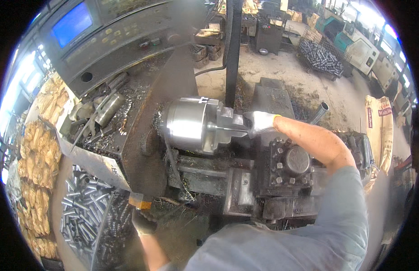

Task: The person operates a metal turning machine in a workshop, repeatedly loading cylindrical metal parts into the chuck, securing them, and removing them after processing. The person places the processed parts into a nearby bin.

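Note:
A lathe chuck [187, 124] of bright metal, with stepped jaws [225, 119], fills the middle of the view. My right hand [262, 122], in a white glove, reaches across the tool post [291, 165] to the right end of the jaws. Its fingers look curled there; what they grip is hidden. Low on the left, my left hand [145, 222] wears a darkened glove and appears closed. Just above it is a small orange and clear piece [140, 202]; I cannot make out what it is or whether the hand holds it.
A bin of short metal tubes [83, 207] stands at the lower left, beside stacked brown sacks [37, 167]. Metal chips and a cylinder [109, 109] lie on the headstock. A control panel with a blue screen [71, 25] is upper left. A tube [320, 113] sticks up at right.

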Tool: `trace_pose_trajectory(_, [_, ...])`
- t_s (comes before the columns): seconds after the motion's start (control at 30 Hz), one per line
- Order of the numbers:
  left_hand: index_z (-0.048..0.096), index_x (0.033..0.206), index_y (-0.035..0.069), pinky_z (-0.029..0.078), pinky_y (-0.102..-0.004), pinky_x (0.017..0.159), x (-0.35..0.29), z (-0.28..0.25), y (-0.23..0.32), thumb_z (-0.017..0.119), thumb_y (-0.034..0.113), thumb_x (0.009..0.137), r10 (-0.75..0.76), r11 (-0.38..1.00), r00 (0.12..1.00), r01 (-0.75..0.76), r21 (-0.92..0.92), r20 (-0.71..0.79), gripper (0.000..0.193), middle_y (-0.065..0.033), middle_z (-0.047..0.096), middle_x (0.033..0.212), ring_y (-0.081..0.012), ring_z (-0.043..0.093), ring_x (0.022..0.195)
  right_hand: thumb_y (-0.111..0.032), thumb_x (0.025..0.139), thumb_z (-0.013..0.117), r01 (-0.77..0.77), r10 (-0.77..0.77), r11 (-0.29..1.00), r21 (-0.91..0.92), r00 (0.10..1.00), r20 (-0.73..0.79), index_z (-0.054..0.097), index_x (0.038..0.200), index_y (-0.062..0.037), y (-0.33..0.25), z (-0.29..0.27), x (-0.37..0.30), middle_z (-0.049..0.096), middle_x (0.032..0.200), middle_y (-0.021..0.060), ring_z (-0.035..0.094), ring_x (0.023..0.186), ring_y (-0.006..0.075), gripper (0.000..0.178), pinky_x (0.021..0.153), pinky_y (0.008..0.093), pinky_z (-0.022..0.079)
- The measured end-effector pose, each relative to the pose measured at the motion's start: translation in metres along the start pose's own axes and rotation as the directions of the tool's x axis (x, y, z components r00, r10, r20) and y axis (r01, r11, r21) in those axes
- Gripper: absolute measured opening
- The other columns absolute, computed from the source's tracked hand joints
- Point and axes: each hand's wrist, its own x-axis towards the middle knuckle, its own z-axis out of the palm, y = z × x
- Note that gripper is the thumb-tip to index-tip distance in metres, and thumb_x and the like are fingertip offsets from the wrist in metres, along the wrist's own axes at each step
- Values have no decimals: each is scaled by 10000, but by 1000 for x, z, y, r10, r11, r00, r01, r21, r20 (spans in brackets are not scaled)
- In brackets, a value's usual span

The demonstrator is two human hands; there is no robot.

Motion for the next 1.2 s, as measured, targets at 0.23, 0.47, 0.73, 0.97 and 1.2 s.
trace_pose_trajectory(0.23, [698,1195,-30,476,-329,760,17,-24,-15,626,318,1031,657,654,585,-129,746,-475,391,-39,674,1029,-176,610,857,-361,802,792,-81,20,983,-166,939,-343,624,1397,-32,-14,-12,-54,745,1206,258,716,1127,428,700,987,477,564])
trace_pose_trajectory(0.47, [557,1374,-100,548,-497,1037,25,158,-15,673,77,1029,709,-681,257,8,732,657,405,-267,692,1210,-428,682,1161,-14,854,737,374,-133,920,120,585,-800,738,1211,36,-110,57,-242,790,1076,204,802,948,260,360,847,357,635])
trace_pose_trajectory(0.73, [264,1653,12,592,-519,950,248,441,17,640,169,1002,456,-776,584,-108,621,672,768,-342,696,1270,-456,736,1103,-46,887,786,371,-30,719,588,862,-506,778,1186,-17,-138,161,-268,809,1073,147,782,996,197,300,891,338,613])
trace_pose_trajectory(0.97, [205,1701,70,579,-491,1007,311,475,15,654,285,1030,545,-633,754,84,769,366,836,-338,642,1401,-441,709,1203,-110,919,780,248,24,607,755,944,-329,768,1249,-54,-99,212,-276,805,1105,87,755,984,134,335,890,320,608])
trace_pose_trajectory(1.2, [750,1015,73,606,-420,704,75,261,-158,765,135,936,150,-500,819,-420,757,554,101,-192,747,866,-351,760,780,-181,919,810,242,-172,642,727,970,-171,727,1283,-49,-105,251,-246,801,1147,113,788,1038,208,396,913,351,627])
